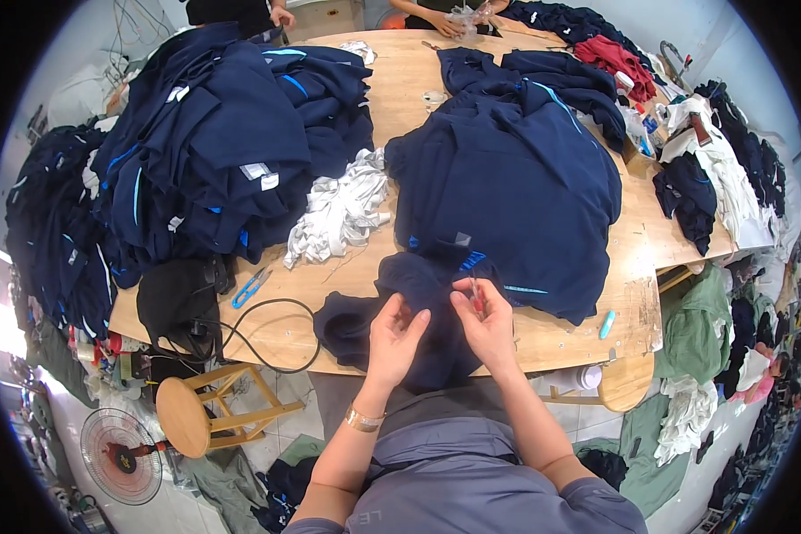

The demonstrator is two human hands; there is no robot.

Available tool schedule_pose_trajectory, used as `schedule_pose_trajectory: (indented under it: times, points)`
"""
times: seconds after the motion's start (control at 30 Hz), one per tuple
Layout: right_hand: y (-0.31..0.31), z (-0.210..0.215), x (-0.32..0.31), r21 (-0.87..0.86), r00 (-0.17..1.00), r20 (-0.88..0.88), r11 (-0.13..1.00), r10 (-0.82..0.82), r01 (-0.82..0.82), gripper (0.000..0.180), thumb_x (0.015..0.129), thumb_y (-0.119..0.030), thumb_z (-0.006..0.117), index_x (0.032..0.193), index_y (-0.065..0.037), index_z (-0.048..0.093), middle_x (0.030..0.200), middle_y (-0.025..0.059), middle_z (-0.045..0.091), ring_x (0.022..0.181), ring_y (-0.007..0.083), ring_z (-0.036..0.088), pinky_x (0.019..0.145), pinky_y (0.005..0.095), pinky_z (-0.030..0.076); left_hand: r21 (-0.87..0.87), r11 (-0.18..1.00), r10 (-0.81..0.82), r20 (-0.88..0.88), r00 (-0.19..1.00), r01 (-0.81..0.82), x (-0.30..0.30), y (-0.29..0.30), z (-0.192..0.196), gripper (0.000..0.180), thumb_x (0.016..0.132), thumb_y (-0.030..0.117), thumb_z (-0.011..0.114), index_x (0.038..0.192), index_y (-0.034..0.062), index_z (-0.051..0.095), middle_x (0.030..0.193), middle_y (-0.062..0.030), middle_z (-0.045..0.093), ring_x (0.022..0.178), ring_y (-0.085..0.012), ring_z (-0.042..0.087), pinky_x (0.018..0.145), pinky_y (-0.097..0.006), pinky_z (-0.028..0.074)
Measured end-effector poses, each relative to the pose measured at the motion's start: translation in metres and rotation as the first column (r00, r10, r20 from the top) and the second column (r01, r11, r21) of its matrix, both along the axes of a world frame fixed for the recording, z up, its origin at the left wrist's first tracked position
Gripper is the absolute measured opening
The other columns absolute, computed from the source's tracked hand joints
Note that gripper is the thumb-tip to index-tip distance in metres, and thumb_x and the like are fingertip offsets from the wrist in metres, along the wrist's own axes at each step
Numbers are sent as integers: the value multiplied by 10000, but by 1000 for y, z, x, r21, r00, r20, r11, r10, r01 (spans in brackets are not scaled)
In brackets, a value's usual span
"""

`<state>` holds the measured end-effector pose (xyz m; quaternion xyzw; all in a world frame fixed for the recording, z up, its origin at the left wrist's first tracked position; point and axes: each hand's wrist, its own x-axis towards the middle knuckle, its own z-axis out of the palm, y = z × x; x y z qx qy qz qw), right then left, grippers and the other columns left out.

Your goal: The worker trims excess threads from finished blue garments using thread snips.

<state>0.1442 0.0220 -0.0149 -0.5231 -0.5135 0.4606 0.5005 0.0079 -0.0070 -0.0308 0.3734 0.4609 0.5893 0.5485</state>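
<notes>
A dark navy garment point(436, 334) is bunched at the table's near edge, its lower part hanging toward my lap. My left hand point(396, 338) grips its cloth between thumb and fingers. Over the right side of the same garment, my right hand point(485, 325) is closed around small thread snips point(477, 301), of which a red part and some metal show. Just beyond my hands, a blue striped patch point(472, 260) and a grey label point(462, 239) show on the cloth. A large stack of navy garments point(507, 196) lies right behind them.
A navy garment heap point(214, 133) and white strips point(343, 209) lie left on the wooden table point(400, 53). Blue snips point(251, 287), a black bag point(178, 298) with a cable, and a turquoise stick point(607, 325) are nearer. Stools and a fan point(125, 456) stand below. Two people work opposite.
</notes>
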Motion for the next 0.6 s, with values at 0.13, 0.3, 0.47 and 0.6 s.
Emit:
schedule_pose_trajectory:
  times: [0.13,0.3,0.47,0.6]
  points:
    - [1,-9,-7,117,991,122,991,49,-64,159,794,-111,693,867,-17,587,590,-33,523,529,5,415,471,188,351,8,1000,-21,-20,1000,21,10,-5,4,120,831,-4,608,901,5,511,801,27,469,730,-29,441,634,-161,390]
    - [1,-9,-4,79,993,74,992,89,-95,105,851,-112,625,848,-22,572,605,-31,520,482,66,481,472,199,376,-13,999,-30,-31,999,30,8,-7,-1,141,812,-12,629,876,15,506,797,29,461,735,-27,441,642,-162,393]
    - [1,0,15,-186,694,-719,950,43,-251,148,942,-191,505,886,-54,513,532,-67,344,380,23,260,370,208,181,-5,1000,-6,46,999,6,4,-5,0,142,809,-8,634,871,32,513,802,38,457,760,-35,436,677,-184,397]
    - [0,0,16,-127,817,-569,971,94,-201,154,943,-191,504,872,-56,519,550,-76,369,394,9,277,383,196,193,-28,1000,7,108,994,-4,12,-2,14,142,808,-8,632,852,33,503,795,38,449,743,-36,421,656,-189,382]
